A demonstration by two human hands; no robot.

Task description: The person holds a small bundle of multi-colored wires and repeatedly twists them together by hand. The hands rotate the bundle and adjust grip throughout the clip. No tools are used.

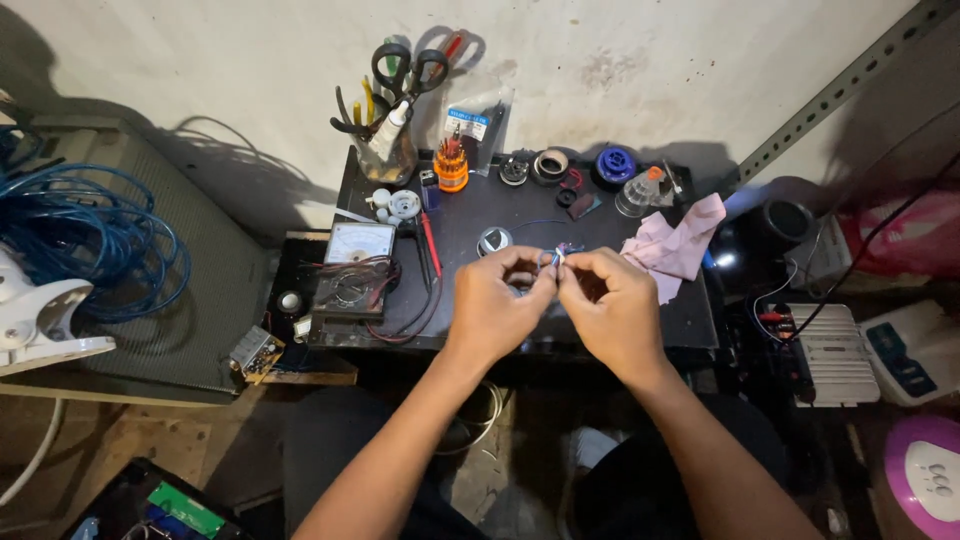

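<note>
Both hands meet above the desk's [520,215] front edge: left hand [498,305] and right hand [612,310] pinch a small blue-wired part [553,258] between fingertips. An analog multimeter [355,268] lies at the left edge, a pink cloth [680,245] toward the right.

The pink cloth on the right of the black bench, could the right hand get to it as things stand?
Probably yes. The pink cloth lies just beyond the right hand with nothing between them, but both hands are pinching a small part, so the right hand would have to let go.

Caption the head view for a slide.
Both hands, left and right, pinch a small wired part above a cluttered black bench.
</note>
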